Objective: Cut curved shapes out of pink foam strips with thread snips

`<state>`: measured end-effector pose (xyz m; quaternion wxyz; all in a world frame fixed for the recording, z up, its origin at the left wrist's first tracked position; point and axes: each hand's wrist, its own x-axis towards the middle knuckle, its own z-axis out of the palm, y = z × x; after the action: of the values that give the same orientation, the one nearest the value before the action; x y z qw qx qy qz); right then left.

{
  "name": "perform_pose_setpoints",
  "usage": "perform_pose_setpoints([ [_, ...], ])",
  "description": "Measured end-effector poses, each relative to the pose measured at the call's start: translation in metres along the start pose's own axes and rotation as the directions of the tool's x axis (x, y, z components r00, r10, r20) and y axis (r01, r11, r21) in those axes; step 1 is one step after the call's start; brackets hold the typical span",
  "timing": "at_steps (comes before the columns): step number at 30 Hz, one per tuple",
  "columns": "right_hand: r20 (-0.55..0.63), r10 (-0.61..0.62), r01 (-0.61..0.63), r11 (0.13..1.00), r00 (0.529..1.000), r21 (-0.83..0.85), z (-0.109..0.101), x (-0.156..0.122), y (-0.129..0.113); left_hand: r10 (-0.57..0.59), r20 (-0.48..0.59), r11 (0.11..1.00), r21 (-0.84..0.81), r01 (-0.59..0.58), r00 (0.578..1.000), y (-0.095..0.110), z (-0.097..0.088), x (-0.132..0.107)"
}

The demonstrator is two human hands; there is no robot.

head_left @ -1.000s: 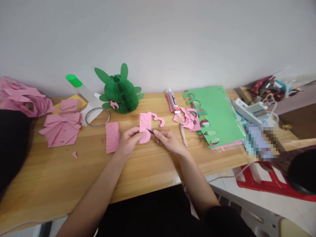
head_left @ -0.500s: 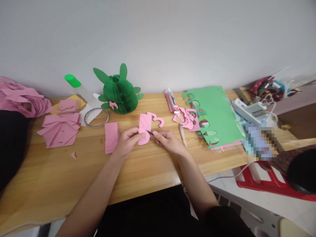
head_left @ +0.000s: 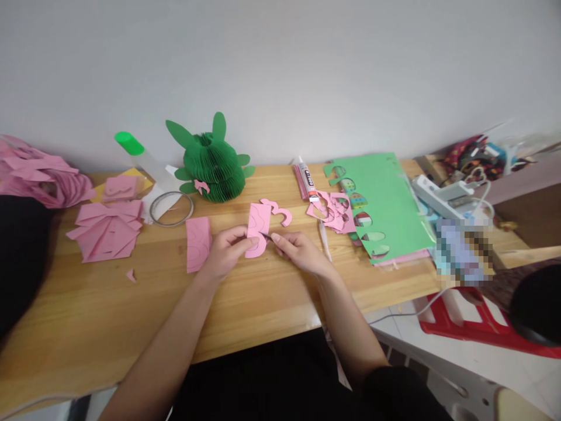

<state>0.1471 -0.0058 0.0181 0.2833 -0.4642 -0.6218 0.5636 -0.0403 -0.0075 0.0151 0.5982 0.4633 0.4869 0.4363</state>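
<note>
My left hand (head_left: pixel 230 250) pinches a pink paper piece (head_left: pixel 258 221) marked with curved lines, its lower right edge rounded. Between the thumb and fingers of my right hand (head_left: pixel 300 250) is a thin dark-bladed cutting tool (head_left: pixel 265 236). Its tip touches the right edge of the paper; the handle is hidden in my grip, so I cannot tell its kind. A curvy pink cutout (head_left: pixel 286 218) lies just beyond the paper. To the left of my left hand, partly behind it, rests another pink paper rectangle (head_left: pixel 197 242) with drawn curves.
Behind my hands stands a green honeycomb-paper figure (head_left: pixel 210 161). A tape roll (head_left: pixel 170 209), a green-capped bottle (head_left: pixel 149 164) and folded pink paper (head_left: pixel 105 231) are on the left. Rightward lie a glue tube (head_left: pixel 307 178), pink scraps (head_left: pixel 339 211), green sheets (head_left: pixel 394 204) and a power strip (head_left: pixel 438 199).
The upper part of the held pink paper has tilted very slightly to the right. Both hands keep nearly the same position, and the blade still touches the paper.
</note>
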Motion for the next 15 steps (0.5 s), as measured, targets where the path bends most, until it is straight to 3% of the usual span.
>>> perform_pose_setpoints([
  [15, 0.005, 0.019, -0.019, 0.999, 1.0, -0.033, -0.0005, -0.0004, 0.0011, -0.018, 0.008, 1.0, -0.003, 0.018, 1.0, 0.0041, -0.0004, -0.0002],
])
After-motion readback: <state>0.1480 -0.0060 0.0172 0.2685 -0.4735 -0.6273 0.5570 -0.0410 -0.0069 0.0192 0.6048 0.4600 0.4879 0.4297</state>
